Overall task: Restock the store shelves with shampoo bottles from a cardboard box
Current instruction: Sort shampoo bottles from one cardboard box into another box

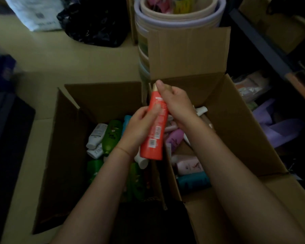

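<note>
We hold the red bottle (154, 124) mid-frame above the two open boxes (63, 138), left hand (139, 124) wrapped round its body, right hand (174, 101) pinching the cap end, so keep both grips firm and lift clear of the flaps.

matt cardboard box (236, 120), glossy plastic bottle (154, 134)

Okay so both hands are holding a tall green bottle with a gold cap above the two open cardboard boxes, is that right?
Not quite: the tall bottle with the gold cap is orange-red, not green, as the head view shows. The left hand and right hand do both hold it above the two open cardboard boxes.
</note>
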Demonstrator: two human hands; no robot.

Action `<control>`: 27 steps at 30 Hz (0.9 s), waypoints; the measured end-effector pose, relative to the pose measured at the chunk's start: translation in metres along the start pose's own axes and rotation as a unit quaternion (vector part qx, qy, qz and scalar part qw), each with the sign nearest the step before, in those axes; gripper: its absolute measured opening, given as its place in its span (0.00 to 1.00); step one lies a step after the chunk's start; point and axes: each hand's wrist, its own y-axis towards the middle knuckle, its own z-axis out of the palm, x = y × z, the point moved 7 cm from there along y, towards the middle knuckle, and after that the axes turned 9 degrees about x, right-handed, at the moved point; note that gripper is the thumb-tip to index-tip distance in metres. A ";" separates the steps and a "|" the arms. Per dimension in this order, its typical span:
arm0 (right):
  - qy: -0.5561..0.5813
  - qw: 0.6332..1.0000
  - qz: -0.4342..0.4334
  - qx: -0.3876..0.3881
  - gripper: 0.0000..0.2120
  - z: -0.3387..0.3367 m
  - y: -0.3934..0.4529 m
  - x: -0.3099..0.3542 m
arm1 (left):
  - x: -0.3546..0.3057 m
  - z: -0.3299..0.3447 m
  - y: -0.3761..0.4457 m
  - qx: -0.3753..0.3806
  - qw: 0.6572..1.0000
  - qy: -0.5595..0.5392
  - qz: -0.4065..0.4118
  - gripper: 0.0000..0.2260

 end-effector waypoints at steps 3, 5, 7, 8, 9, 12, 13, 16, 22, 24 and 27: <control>-0.064 0.998 -0.015 -0.004 0.23 0.015 0.002 0.007 | 0.011 -0.024 -0.005 -0.014 0.999 -0.001 -0.032 0.21; -0.115 0.993 -0.027 -0.026 0.21 0.010 0.004 0.004 | 0.032 -0.046 -0.008 -0.066 0.993 0.049 -0.080 0.22; -0.154 0.987 -0.014 -0.040 0.16 -0.002 0.005 -0.009 | 0.049 -0.056 -0.010 -0.086 0.985 0.085 -0.125 0.23; -0.158 0.987 0.006 -0.038 0.14 -0.007 0.006 -0.021 | 0.052 -0.056 -0.009 -0.091 0.983 0.081 -0.135 0.25; -0.153 0.987 0.030 -0.031 0.13 -0.010 0.006 -0.034 | 0.052 -0.052 -0.007 -0.091 0.983 0.074 -0.138 0.28; -0.097 0.991 0.095 -0.019 0.12 -0.018 0.007 -0.068 | 0.041 -0.022 0.010 -0.068 0.988 0.083 -0.113 0.31; -0.076 0.991 0.112 -0.020 0.11 -0.021 0.009 -0.077 | 0.038 -0.009 0.016 -0.060 0.990 0.088 -0.095 0.31; -0.051 0.985 0.157 -0.045 0.08 -0.031 0.018 -0.108 | 0.039 0.024 0.028 -0.066 0.989 0.104 -0.086 0.36; -0.142 0.960 0.238 0.038 0.10 -0.033 0.030 -0.186 | 0.059 0.022 0.036 -0.157 0.975 0.132 -0.089 0.30; -0.207 0.936 0.264 0.111 0.15 -0.029 0.031 -0.213 | 0.064 0.016 0.034 -0.162 0.975 0.129 -0.080 0.30; -0.354 0.863 0.306 0.191 0.23 -0.025 0.028 -0.242 | 0.067 0.015 0.034 -0.158 0.978 0.115 -0.074 0.31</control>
